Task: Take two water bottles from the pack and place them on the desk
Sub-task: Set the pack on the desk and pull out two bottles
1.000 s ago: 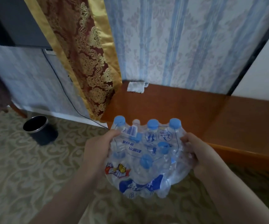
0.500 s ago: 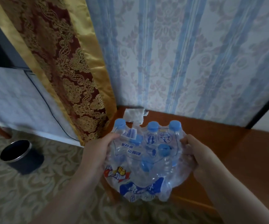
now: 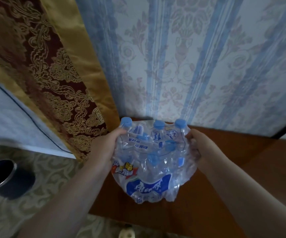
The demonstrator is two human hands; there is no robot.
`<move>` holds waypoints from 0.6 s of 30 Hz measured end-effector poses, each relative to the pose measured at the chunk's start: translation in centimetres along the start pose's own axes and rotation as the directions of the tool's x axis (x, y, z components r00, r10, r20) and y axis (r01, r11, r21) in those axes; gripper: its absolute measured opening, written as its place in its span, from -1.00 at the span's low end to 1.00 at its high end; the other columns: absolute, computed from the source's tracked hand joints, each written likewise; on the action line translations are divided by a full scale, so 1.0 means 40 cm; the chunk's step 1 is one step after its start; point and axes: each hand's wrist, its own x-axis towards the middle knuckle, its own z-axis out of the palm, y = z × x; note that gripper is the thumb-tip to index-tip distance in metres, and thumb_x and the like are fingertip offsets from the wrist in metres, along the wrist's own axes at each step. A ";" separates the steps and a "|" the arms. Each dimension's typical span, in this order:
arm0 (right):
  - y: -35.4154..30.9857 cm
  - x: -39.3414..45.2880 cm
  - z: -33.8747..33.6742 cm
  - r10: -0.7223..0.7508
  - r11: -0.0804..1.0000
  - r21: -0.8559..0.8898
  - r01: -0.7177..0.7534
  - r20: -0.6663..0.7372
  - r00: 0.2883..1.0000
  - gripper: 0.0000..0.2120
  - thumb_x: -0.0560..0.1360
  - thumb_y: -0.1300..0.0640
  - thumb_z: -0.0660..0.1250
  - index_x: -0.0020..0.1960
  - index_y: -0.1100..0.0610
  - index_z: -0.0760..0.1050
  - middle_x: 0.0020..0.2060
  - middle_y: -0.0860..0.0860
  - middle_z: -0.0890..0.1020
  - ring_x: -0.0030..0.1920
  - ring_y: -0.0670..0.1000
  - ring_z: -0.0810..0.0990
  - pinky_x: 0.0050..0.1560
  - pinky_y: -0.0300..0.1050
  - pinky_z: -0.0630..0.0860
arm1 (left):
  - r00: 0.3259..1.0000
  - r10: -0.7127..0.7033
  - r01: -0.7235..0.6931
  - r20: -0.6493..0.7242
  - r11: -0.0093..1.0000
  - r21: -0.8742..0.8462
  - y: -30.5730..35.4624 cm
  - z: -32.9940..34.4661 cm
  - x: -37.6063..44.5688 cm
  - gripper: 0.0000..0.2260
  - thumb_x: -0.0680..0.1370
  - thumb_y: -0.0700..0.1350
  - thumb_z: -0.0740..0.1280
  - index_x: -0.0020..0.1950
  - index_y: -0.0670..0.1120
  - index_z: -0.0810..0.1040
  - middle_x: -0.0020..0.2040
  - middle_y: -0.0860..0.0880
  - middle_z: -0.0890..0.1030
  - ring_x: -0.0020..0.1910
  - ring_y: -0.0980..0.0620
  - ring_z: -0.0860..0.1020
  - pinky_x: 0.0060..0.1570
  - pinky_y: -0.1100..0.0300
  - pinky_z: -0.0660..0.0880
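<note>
A shrink-wrapped pack of water bottles (image 3: 151, 162) with blue caps and a blue-and-red printed label hangs between my two hands, above the left end of the brown wooden desk (image 3: 242, 169). My left hand (image 3: 104, 148) grips the pack's left side, thumb on top of the wrap. On the right side my right hand (image 3: 200, 148) clutches the plastic. The bottles are all inside the wrap; I cannot tell whether the pack's base touches the desk.
A dark round bin (image 3: 3, 179) stands on the patterned carpet at the lower left. A red-and-gold curtain (image 3: 53, 74) hangs left of the desk, with striped floral wallpaper (image 3: 199, 66) behind. A black cable (image 3: 27, 114) runs down the wall.
I have stepped closer to the desk and the pack has moved forward over its surface. The white paper at the desk's back is hidden behind the pack. Both hands keep their grip.
</note>
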 end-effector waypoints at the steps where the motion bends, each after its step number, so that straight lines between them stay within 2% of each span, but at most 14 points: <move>1: -0.004 0.013 0.017 -0.005 1.000 -0.009 0.005 -0.022 1.000 -0.68 0.35 0.20 0.28 -0.53 0.06 0.28 -0.77 -0.11 0.25 -0.77 -0.14 0.15 -0.76 -0.38 0.12 | 1.000 0.001 -0.001 -0.001 1.000 -0.003 0.008 0.004 0.021 -0.79 0.25 -0.05 0.55 -0.34 -0.15 0.61 -0.62 0.03 0.55 -0.66 0.05 0.54 -0.60 0.32 0.43; 4: -0.010 0.036 0.062 -0.019 0.998 -0.055 0.013 -0.114 0.993 -0.86 0.24 0.14 0.33 -0.45 0.09 0.39 -0.65 -0.06 0.32 -0.63 -0.06 0.25 -0.60 -0.23 0.25 | 1.000 0.020 -0.019 -0.008 0.998 0.056 0.026 0.011 0.072 -0.78 0.34 -0.07 0.53 -0.37 -0.14 0.55 -0.69 0.06 0.50 -0.74 0.13 0.48 -0.73 0.40 0.32; 6: -0.011 0.045 0.083 -0.019 0.998 -0.061 0.010 -0.153 0.988 -0.92 0.20 0.12 0.33 -0.37 0.12 0.45 -0.54 -0.01 0.33 -0.53 -0.02 0.25 -0.50 -0.15 0.24 | 0.999 0.043 -0.044 0.008 0.992 0.119 0.032 0.007 0.098 -0.76 0.38 -0.04 0.49 -0.38 -0.13 0.55 -0.69 0.07 0.50 -0.74 0.18 0.47 -0.76 0.42 0.28; 11: -0.015 0.085 0.100 -0.041 0.997 -0.069 0.031 -0.146 0.988 -0.90 0.20 0.14 0.32 -0.30 0.14 0.47 -0.49 0.00 0.32 -0.50 -0.02 0.24 -0.45 -0.12 0.29 | 0.999 0.040 -0.044 0.022 0.974 0.221 0.040 0.005 0.141 -0.71 0.34 0.05 0.49 -0.20 -0.19 0.69 -0.43 -0.04 0.70 -0.55 0.05 0.62 -0.53 0.25 0.49; 16: -0.027 0.117 0.106 -0.008 0.997 -0.077 -0.002 -0.125 0.992 -0.93 0.22 0.14 0.33 -0.35 0.13 0.47 -0.59 -0.03 0.31 -0.61 -0.05 0.23 -0.41 -0.15 0.36 | 0.999 0.027 -0.036 0.038 0.958 0.285 0.049 0.010 0.160 -0.65 0.34 0.07 0.49 -0.15 -0.22 0.68 -0.44 -0.04 0.69 -0.53 0.03 0.63 -0.50 0.23 0.51; 18: -0.025 0.130 0.091 0.025 0.997 -0.068 -0.031 -0.081 0.996 -0.91 0.19 0.14 0.34 -0.35 0.14 0.46 -0.59 -0.04 0.31 -0.59 -0.05 0.23 -0.27 -0.07 0.41 | 0.997 0.036 -0.057 0.066 0.930 0.362 0.047 0.007 0.168 -0.59 0.33 0.13 0.48 -0.14 -0.24 0.69 -0.34 -0.09 0.73 -0.42 -0.03 0.68 -0.38 0.15 0.54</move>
